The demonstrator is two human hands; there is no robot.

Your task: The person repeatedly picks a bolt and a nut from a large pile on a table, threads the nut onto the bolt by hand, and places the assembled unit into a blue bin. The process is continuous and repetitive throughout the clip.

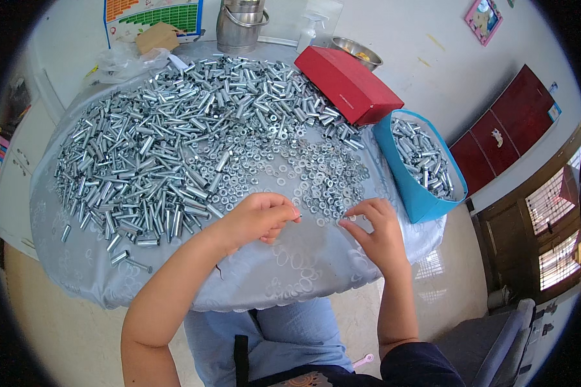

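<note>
My left hand (261,218) is closed in a pinch at the near middle of the table, a small metal piece (299,217) just showing at the fingertips. Its exact kind is too small to tell. To the right, my right hand (379,233) brings thumb and forefinger together at the near edge of a spread of small metal washers and nuts (329,177). Whatever lies between those fingertips is too small to make out. Beyond and left of my left hand spreads a large heap of silvery metal sleeves and bolts (142,155).
A blue fabric bin (394,174) of metal sleeves stands at the right table edge, beside a red box (348,84). At the back are a steel canister (235,29), a spray bottle (308,32), a metal bowl (368,57) and a plastic bag (126,64). A silvery cloth (239,284) covers the table.
</note>
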